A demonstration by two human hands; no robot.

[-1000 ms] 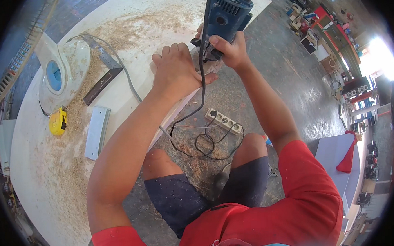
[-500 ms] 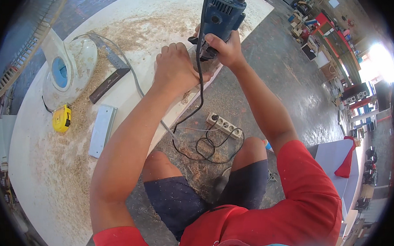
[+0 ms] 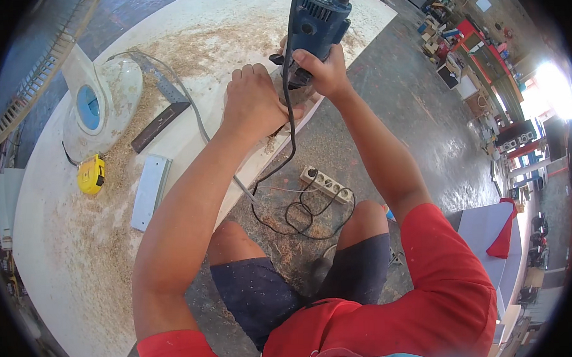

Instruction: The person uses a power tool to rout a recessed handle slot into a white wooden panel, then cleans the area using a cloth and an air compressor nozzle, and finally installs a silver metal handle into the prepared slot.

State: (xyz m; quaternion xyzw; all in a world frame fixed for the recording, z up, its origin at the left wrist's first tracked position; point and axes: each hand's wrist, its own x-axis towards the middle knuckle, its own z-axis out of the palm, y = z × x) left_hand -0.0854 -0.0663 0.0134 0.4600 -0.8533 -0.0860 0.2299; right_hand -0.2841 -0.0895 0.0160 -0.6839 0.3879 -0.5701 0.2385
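My right hand [image 3: 326, 70] is wrapped round the lower body of a blue corded router [image 3: 317, 25], held upright over the near edge of the white table [image 3: 53, 265]. A black cable runs down from it past my left wrist. Close beside the router's base, my left hand [image 3: 255, 100] bears down at the table edge, fingers bent and thumb toward the tool. What lies under its palm is mostly hidden. The router's bit and the spot where it meets the work are also out of sight.
Sawdust covers much of the table. Left of my arm lie a yellow tape measure [image 3: 91, 174], a grey metal bar [image 3: 150, 192], a try square [image 3: 160, 125] and a white moulded piece with a round hole [image 3: 113, 103]. A power strip [image 3: 326, 184] with looped cable sits on the floor.
The router and my right hand have shifted slightly left along the table edge. My left hand stays in nearly the same place.
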